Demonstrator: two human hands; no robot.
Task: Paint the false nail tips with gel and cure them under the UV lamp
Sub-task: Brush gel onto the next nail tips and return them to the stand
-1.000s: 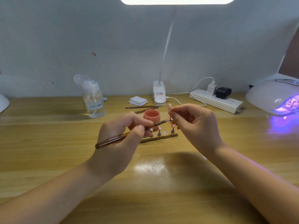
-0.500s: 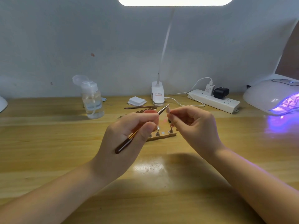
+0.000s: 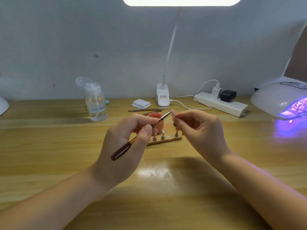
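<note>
My left hand grips a thin gel brush with a dark brown handle, its bristle end angled up to the right. The bristles touch a pale pink false nail tip that my right hand pinches on its small stand above the table. Behind my hands stands a pink gel pot, partly hidden by my left fingers. A wooden nail holder with several metal pegs lies below it. The white UV lamp glows purple at the far right.
A clear pump bottle stands back left. A clip desk lamp, a white pad stack, spare brushes and a power strip with plugs and cables line the back of the wooden table.
My left hand swung the brush from nearly level to a steeper upward tilt. The bristles rose from below the held nail tip to rest on it. My right hand barely moved.
</note>
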